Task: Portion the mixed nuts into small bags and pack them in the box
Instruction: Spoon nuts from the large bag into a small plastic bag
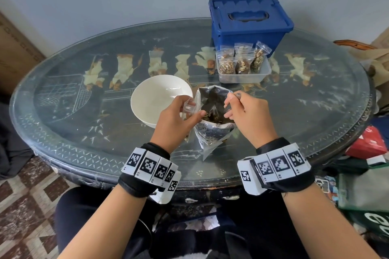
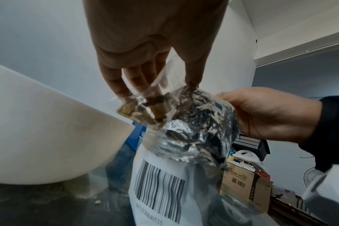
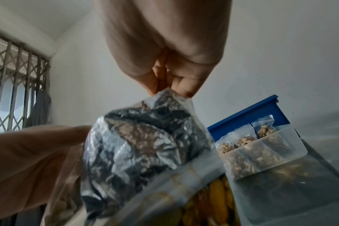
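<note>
A silver foil bag of mixed nuts (image 1: 212,130) stands open in the middle of the table. My left hand (image 1: 194,108) pinches a small clear bag (image 2: 145,111) at the foil bag's left rim, and a few nuts lie inside the small bag. My right hand (image 1: 228,105) pinches the foil bag's right rim (image 3: 170,93) and holds it up. A clear plastic container (image 1: 265,73) behind it holds several filled small bags (image 1: 242,63). A blue box (image 1: 250,21) with its lid on stands at the back.
An empty white bowl (image 1: 160,99) sits just left of the foil bag, close to my left hand. The oval glass-topped table (image 1: 84,115) has a raised edge. Bags and cardboard boxes (image 1: 366,149) crowd the floor on the right.
</note>
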